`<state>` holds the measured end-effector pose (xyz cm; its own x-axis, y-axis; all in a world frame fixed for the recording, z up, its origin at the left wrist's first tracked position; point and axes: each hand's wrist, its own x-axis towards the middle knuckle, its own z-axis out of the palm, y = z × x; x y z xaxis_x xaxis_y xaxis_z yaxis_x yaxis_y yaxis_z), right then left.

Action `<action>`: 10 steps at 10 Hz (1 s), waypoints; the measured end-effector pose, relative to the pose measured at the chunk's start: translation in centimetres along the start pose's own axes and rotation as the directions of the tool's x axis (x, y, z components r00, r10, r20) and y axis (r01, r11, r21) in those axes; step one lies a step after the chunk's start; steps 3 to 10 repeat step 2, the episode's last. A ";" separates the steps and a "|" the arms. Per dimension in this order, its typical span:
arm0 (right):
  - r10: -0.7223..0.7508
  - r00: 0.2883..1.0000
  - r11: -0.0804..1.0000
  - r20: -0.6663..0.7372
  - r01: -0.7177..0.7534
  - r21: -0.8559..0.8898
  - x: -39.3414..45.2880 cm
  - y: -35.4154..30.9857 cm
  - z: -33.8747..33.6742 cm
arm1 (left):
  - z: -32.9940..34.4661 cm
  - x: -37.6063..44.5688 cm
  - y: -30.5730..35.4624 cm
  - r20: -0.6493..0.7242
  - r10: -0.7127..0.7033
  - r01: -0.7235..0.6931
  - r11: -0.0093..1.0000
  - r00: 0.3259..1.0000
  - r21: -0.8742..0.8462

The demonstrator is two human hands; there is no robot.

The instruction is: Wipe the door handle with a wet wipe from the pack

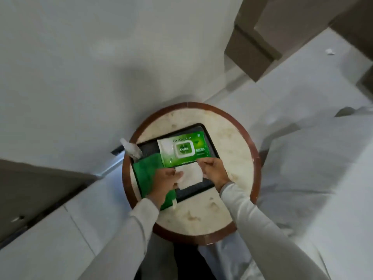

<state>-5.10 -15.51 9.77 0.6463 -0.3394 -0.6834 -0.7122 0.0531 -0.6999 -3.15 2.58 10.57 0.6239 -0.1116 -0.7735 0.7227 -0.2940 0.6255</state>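
Observation:
A green pack of wet wipes (184, 150) lies on a black tray (201, 185) on a small round table, its lid shut. Just in front of the pack, a white wet wipe (189, 175) is stretched flat between both hands. My left hand (164, 183) pinches the wipe's left edge. My right hand (214, 170) pinches its right edge, close to the pack's near side. No door handle is in view.
The round table (232, 142) has a pale stone top and a brown rim. A green cloth (146, 171) lies on the tray's left part, with a clear spray bottle (131, 148) at its far left corner. A bed with white sheets (323, 168) stands to the right.

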 end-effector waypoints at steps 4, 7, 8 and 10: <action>0.202 0.977 0.921 0.069 -0.165 -0.352 5.6 4.6 -2.7 | 4.7 3.9 -4.2 -0.030 -0.073 0.078 0.965 0.997 0.249; 0.202 0.977 0.921 0.069 -0.165 -0.352 5.6 4.6 -2.7 | 4.7 3.9 -4.2 -0.030 -0.073 0.078 0.965 0.997 0.249; 0.202 0.977 0.921 0.069 -0.165 -0.352 5.6 4.6 -2.7 | 4.7 3.9 -4.2 -0.030 -0.073 0.078 0.965 0.997 0.249; 0.202 0.977 0.921 0.069 -0.165 -0.352 5.6 4.6 -2.7 | 4.7 3.9 -4.2 -0.030 -0.073 0.078 0.965 0.997 0.249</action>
